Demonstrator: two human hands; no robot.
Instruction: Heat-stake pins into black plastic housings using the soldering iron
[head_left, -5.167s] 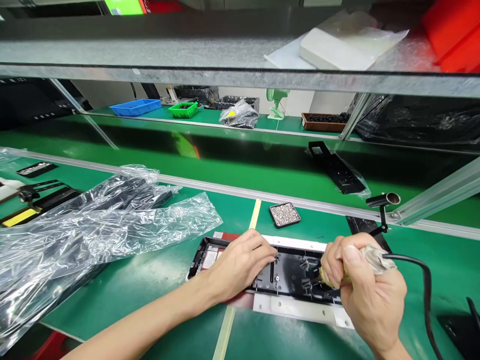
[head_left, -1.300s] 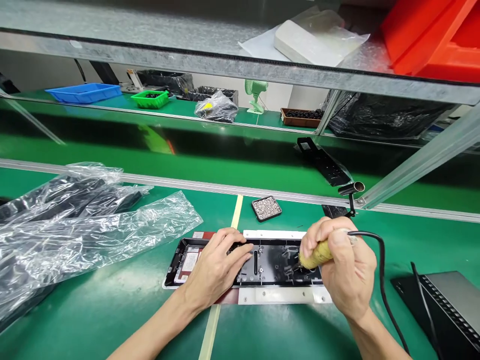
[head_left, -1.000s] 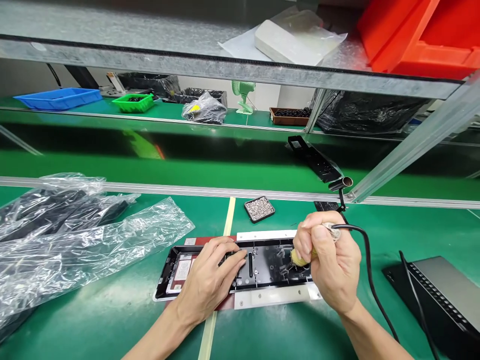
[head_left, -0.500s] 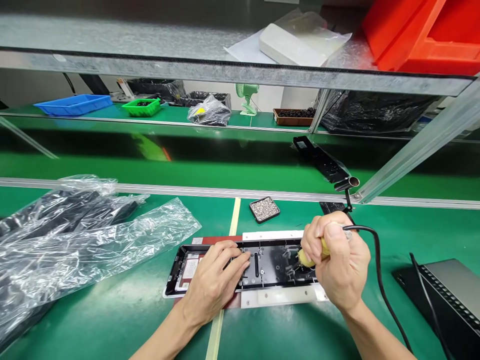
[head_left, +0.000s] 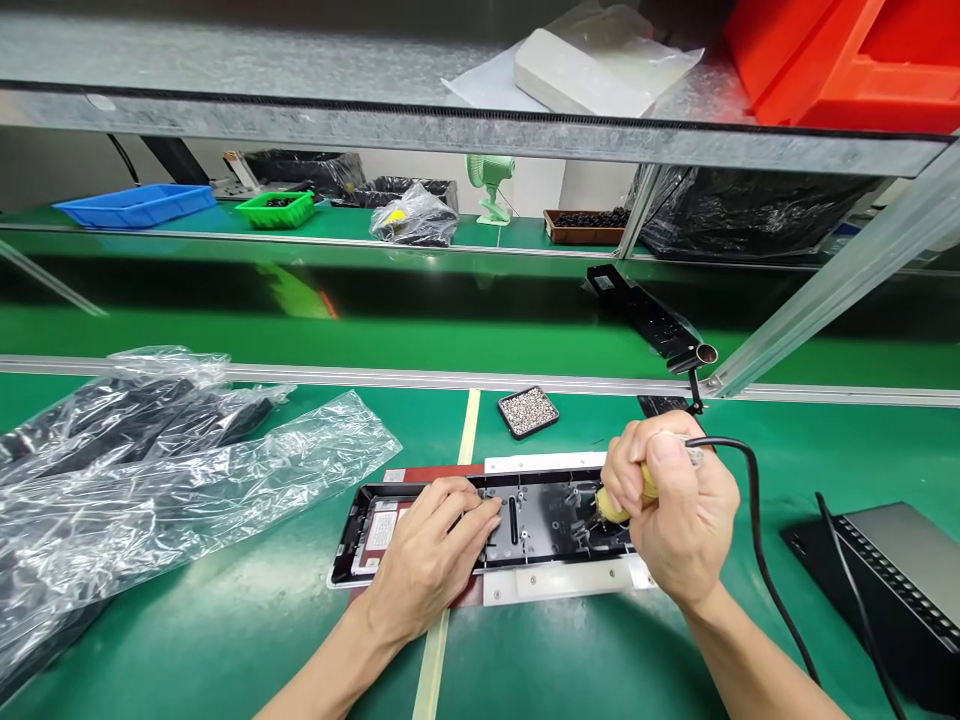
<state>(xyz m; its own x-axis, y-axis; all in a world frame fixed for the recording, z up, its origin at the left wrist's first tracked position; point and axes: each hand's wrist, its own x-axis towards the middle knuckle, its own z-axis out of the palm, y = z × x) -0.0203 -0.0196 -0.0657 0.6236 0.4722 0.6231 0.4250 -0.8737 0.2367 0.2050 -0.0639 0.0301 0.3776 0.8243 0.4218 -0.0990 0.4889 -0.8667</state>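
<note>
White strips (head_left: 566, 584) edge black housing (head_left: 546, 515); right grip (head_left: 679, 515) clenches yellow tool (head_left: 613, 507); left grip (head_left: 431, 548) unclear.

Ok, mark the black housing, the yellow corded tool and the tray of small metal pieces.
Black housing (head_left: 540, 512), head view: inner floor.
Yellow corded tool (head_left: 611, 507), head view: exposed yellow part.
Tray (head_left: 536, 426), head view: near rim.

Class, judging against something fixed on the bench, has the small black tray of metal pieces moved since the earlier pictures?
No. The small black tray sits just right of the yellow tape strip, as before.
</note>
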